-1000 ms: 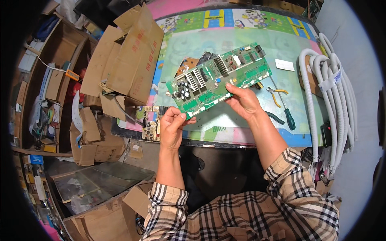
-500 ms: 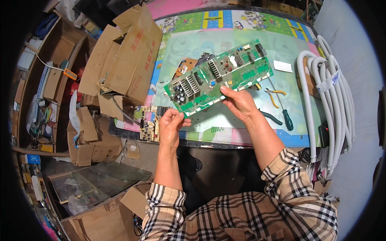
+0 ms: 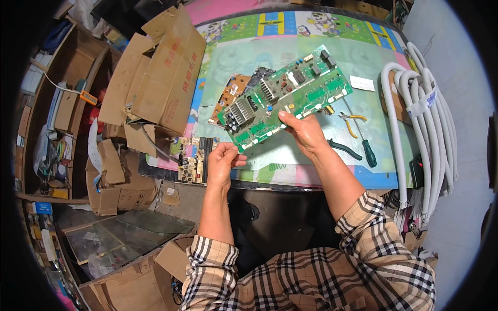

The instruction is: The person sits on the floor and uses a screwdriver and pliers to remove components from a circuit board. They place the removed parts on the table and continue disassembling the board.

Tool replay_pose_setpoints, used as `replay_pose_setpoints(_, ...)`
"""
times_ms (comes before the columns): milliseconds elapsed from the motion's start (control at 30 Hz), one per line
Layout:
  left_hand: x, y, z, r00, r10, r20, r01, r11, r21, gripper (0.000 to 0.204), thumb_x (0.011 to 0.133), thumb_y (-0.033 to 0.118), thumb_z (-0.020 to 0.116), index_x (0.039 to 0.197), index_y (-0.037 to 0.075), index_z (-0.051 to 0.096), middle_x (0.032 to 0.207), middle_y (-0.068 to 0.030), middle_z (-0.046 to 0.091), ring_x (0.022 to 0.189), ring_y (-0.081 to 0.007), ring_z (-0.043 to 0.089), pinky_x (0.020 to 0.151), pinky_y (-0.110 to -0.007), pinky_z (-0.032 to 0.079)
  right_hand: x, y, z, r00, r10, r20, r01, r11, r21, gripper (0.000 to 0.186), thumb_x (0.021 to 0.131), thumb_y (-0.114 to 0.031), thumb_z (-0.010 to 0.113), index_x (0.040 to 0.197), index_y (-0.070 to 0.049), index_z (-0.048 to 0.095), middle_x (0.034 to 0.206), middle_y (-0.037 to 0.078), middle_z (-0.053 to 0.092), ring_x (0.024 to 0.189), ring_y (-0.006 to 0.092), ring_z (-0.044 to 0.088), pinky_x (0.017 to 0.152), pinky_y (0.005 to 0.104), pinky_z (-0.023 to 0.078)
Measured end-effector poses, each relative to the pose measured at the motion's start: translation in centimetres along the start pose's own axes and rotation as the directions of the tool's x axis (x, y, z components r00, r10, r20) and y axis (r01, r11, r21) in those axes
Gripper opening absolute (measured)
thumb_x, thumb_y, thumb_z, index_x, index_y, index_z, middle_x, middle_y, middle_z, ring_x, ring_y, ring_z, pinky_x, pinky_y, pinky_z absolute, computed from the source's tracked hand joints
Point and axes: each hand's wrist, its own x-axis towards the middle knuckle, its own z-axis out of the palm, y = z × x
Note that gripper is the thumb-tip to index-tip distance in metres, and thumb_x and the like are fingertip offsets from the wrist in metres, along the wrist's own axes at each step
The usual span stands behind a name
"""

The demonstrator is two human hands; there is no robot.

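I hold a long green circuit board [image 3: 285, 98] tilted above the table, with silver heat sinks and dark parts on its top. My right hand [image 3: 306, 133] grips its near long edge at the middle, thumb on top. My left hand [image 3: 224, 159] is closed at the board's lower left corner; whether it pinches the corner or only sits beside it is unclear. A smaller brown circuit board [image 3: 232, 92] lies on the table partly under the green one.
The table [image 3: 290, 171] has a colourful play mat on it. Yellow-handled pliers [image 3: 353, 123] and a green-handled screwdriver [image 3: 367, 150] lie at the right. White hoses [image 3: 415, 103] hang at the right edge. Cardboard boxes [image 3: 155, 78] stack at left. Another circuit board [image 3: 193, 160] rests at the table's near-left edge.
The green board has been raised and tilted a little, shifting slightly right. My right hand moved with it; my left hand stays by the lower left corner.
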Motion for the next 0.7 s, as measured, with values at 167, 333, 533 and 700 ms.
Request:
replay_pose_setpoints(167, -0.1, 0.1, 0.2, 1.000, -0.012, -0.005, 0.012, 1.000, 0.006, 0.008, 0.092, 0.010, 0.059, 0.091, 0.003, 0.058, 0.080, -0.0053, 0.062, 0.071, -0.0175, 0.067, 0.062, -0.028, 0.055, 0.0, -0.2, 0.0, 1.000, 0.002, 0.009, -0.001, 1.000, -0.024, 0.031, 0.087, -0.009, 0.069, 0.116, -0.001, 0.060, 0.108, 0.007, 0.064, 0.096, 0.0174, 0.060, 0.084, 0.0346, 0.049)
replay_pose_setpoints(333, -0.8, 0.5, 0.0, 0.995, 0.096, 0.027, -0.094, 0.993, -0.069, 0.010, 0.091, 0.011, 0.062, 0.085, 0.006, 0.056, 0.079, -0.0034, 0.060, 0.071, -0.0180, 0.066, 0.065, -0.032, 0.057, 0.5, -0.1, -0.6, 0.999, 0.029, 0.045, -0.036, 0.986, 0.164, 0.034, 0.089, -0.009, 0.066, 0.120, -0.001, 0.056, 0.112, 0.009, 0.063, 0.102, 0.0210, 0.061, 0.089, 0.0390, 0.051)
replay_pose_setpoints(533, -2.5, 2.2, 1.2, 0.956, 0.266, 0.122, -0.245, 0.955, -0.166, 0.012, 0.090, 0.007, 0.065, 0.083, 0.003, 0.056, 0.078, -0.0074, 0.065, 0.068, -0.0142, 0.063, 0.070, -0.027, 0.052, 1.3, 0.3, -1.8, 0.988, 0.109, 0.113, -0.144, 0.913, 0.382, 0.032, 0.090, -0.006, 0.062, 0.120, 0.002, 0.055, 0.114, 0.012, 0.063, 0.104, 0.0236, 0.062, 0.093, 0.0418, 0.051)
replay_pose_setpoints(700, -3.0, 2.2, 0.9, 0.937, 0.308, 0.167, -0.287, 0.948, -0.137, 0.010, 0.090, 0.007, 0.065, 0.085, 0.001, 0.058, 0.080, -0.0075, 0.065, 0.071, -0.0135, 0.062, 0.072, -0.028, 0.051, 1.3, 0.4, -1.8, 0.984, 0.141, 0.109, -0.174, 0.889, 0.424, 0.030, 0.090, -0.006, 0.061, 0.118, 0.003, 0.055, 0.113, 0.013, 0.063, 0.104, 0.0238, 0.062, 0.093, 0.0416, 0.051)
